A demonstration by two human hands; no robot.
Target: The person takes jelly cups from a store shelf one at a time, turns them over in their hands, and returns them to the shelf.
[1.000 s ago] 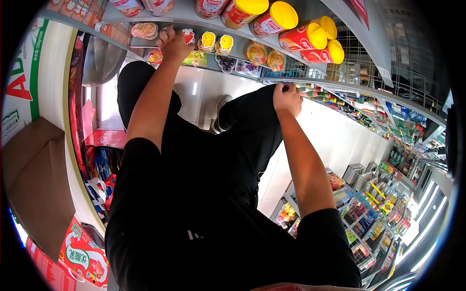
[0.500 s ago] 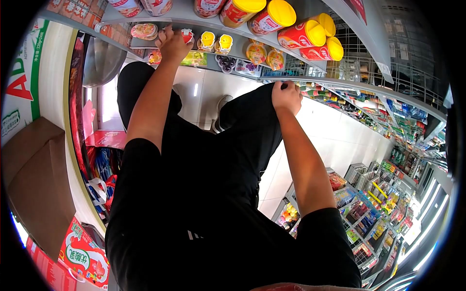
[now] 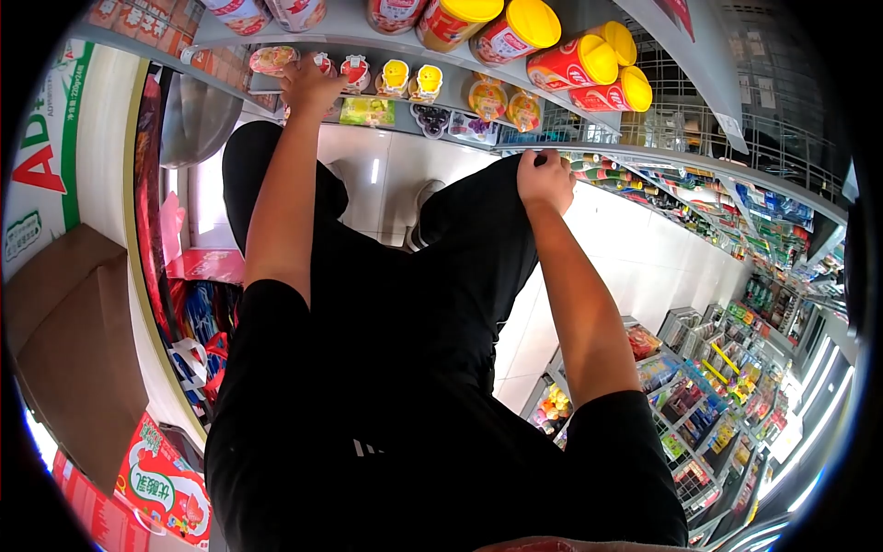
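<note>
My left hand (image 3: 311,88) reaches to the low shelf, its fingers apart, next to small cups with red tops (image 3: 355,72). One red-topped cup shows just beyond the fingers; whether they touch it I cannot tell. Left of the hand lies a pinkish oval pack (image 3: 273,60). Two cups with yellow tops (image 3: 395,75) stand to the right, and a green pack (image 3: 367,112) sits lower down. My right hand (image 3: 546,184) rests at my right knee with curled fingers; something dark shows between them, which I cannot make out.
Yellow-lidded canisters (image 3: 517,32) stand on the shelf above. Clear domed tubs (image 3: 487,97) are on the low shelf at right. A red carton (image 3: 164,483) and a brown box (image 3: 78,350) are at left. Wire display racks (image 3: 690,419) fill the lower right.
My left hand has shifted slightly left along the shelf, uncovering a second red-topped cup. The right hand stays at the knee.
</note>
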